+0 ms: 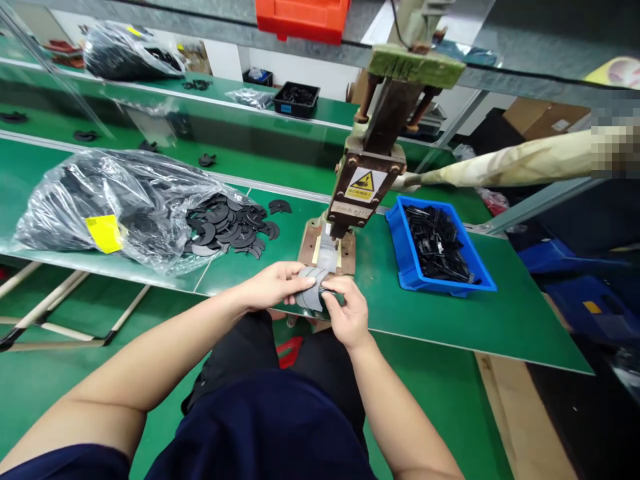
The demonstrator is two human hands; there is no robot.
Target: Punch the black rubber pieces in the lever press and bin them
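Between both hands, over the front edge of the green bench, is a grey curved plastic piece point(311, 298) with dark lines across it. My left hand point(270, 285) pinches its left side, thumb on top. On the other side, my right hand point(349, 310) is closed at its right edge, where a small dark part shows by the fingertips. Whether that dark part is separate, I cannot tell. Just beyond the hands stands a hand press point(367, 177) with a warning label. Its brown metal base point(349, 257) carries a grey fixture under the ram.
Left, a clear plastic bag point(100, 193) spills dark crescent-shaped parts point(225, 227) onto the bench point(425, 320). A blue bin point(453, 289) of thin black parts stands right. The press's wrapped lever point(520, 157) reaches right. Behind runs a green belt point(180, 150), with a black bin point(296, 110) farther back.
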